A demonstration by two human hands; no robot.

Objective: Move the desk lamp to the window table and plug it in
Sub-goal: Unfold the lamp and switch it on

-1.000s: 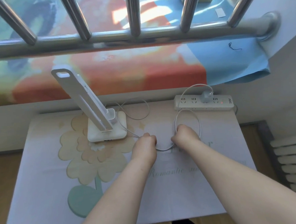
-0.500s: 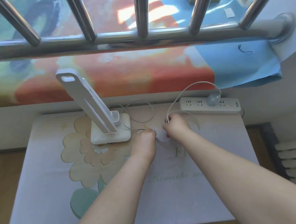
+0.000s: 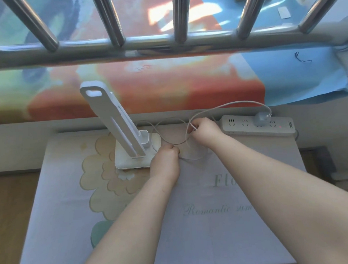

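Since a second ago the right hand [image 3: 204,130] has lifted its pinch of cable [image 3: 229,104] up toward the power strip [image 3: 257,126], while the left hand [image 3: 166,156] stays fisted on slack beside the desk lamp [image 3: 128,139], standing on the worktop [image 3: 72,221]. The adapter [image 3: 260,120] looks seated; probably only tidying remains.

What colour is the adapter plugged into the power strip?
Grey, against the white power strip; the adapter shows clearly in the head view.
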